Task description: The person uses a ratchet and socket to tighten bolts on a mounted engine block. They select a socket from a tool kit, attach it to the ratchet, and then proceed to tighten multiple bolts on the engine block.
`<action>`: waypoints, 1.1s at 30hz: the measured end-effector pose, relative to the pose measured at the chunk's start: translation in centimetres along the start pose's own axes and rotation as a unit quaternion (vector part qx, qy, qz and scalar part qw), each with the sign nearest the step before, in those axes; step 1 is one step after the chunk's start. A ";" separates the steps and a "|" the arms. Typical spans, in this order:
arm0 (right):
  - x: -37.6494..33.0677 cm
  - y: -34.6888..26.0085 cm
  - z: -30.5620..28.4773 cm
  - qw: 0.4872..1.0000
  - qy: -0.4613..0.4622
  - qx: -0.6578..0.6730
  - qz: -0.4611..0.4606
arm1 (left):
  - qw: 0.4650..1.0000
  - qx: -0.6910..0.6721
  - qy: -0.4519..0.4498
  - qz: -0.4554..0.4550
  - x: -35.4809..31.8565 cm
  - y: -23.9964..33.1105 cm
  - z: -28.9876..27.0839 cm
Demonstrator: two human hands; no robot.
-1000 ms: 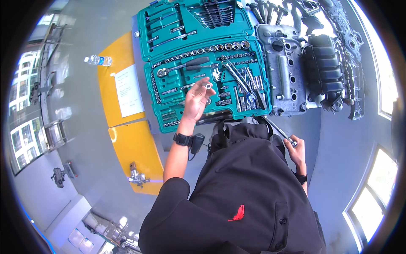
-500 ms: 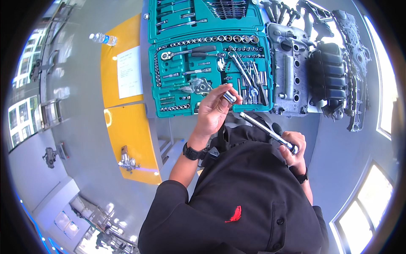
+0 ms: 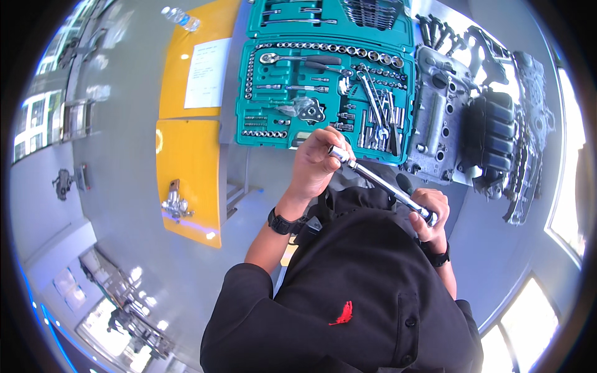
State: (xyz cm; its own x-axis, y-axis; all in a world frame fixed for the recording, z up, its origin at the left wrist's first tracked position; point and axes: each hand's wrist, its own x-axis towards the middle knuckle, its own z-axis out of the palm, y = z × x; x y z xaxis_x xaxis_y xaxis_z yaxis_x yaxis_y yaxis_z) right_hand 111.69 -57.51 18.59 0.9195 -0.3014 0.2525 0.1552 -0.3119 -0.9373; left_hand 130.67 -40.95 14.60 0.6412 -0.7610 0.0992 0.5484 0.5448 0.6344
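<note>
My left hand (image 3: pixel 312 166) is closed round a short chrome socket (image 3: pixel 337 153), held between thumb and fingers just below the tool case. My right hand (image 3: pixel 438 206) grips a long chrome extension bar (image 3: pixel 384 184) at its lower right end. A round ratchet-like head shows by the right thumb, and a dark rounded handle end (image 3: pixel 404 183) sticks out beyond the fingers. The bar slants up to the left, its tip meeting the socket. How deep the tip sits inside is hard to see.
Ahead lies an open green tool case (image 3: pixel 264 138) with sockets, ratchets and wrenches. To its right are a grey engine cover (image 3: pixel 429 118), a black ribbed manifold (image 3: pixel 494 133) and other metal parts. A yellow table (image 3: pixel 189 140) at left bears paper (image 3: pixel 208 71), a bottle (image 3: pixel 180 18) and a metal part (image 3: pixel 176 202).
The extension bar's tip and the socket, apart before, have come together. The socket has tilted into line with the bar. The whole view has shifted, moving the case slightly right.
</note>
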 end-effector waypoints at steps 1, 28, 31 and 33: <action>0.3 0.1 -0.2 1.000 -0.007 0.000 -0.007 | 1.000 0.006 0.004 0.011 -0.2 0.0 0.3; -6.5 1.0 0.7 0.874 -0.430 0.089 -0.208 | 0.679 -0.067 0.433 0.590 -19.9 -13.5 17.7; -8.0 0.3 0.5 0.874 -0.426 0.088 -0.219 | 0.661 -0.066 0.437 0.606 -20.8 -14.0 18.1; -9.0 -0.1 0.4 0.872 -0.425 0.095 -0.223 | 0.664 -0.049 0.426 0.613 -21.4 -14.4 18.3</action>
State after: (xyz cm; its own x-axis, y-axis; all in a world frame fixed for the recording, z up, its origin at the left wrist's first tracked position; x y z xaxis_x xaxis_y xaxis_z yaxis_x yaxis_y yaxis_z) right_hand 103.55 -54.43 16.34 0.6749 0.6144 0.4088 0.5486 -0.0471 -0.8348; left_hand 99.22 -38.93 17.32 0.6861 0.7275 -0.0012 -0.6595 0.6227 0.4211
